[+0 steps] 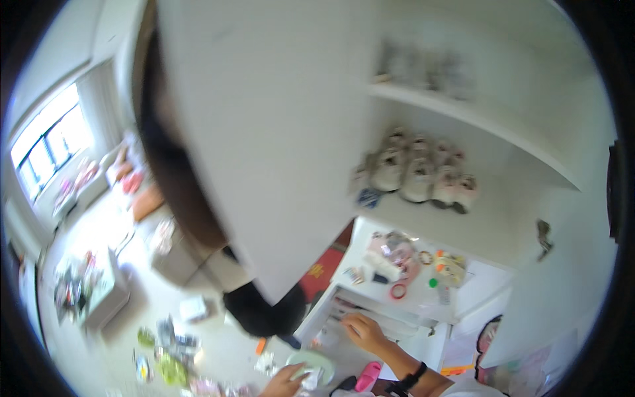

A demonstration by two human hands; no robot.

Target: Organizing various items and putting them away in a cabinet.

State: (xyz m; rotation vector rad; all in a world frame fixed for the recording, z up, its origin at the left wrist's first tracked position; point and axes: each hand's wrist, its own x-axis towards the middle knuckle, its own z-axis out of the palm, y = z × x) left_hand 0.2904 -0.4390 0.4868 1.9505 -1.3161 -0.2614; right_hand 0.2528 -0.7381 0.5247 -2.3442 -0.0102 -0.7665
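My right hand (364, 333), with a black band (414, 379) on the wrist, reaches over an open white drawer (322, 310). Its fingers are bent and slightly apart, with nothing visible between them. Several small items lie in the drawer, too blurred to name. Low in the view, my left hand (284, 382) is over the edge of a pale green round object (325, 366), perhaps a stool. A crumpled white item (311, 379) is at its fingertips; whether it is gripped is unclear. On the white cabinet top (364, 226) sit a clear bag of pinkish things (397, 253), tape rolls (398, 291) and a yellow plush toy (449, 268).
A large white door panel (278, 124) stands close before me. Pale shoes (419, 171) line a shelf at right. A pink slipper (368, 375) and a green bag (171, 369) lie on the floor. Further left are a low table (106, 297) and a sofa (176, 258).
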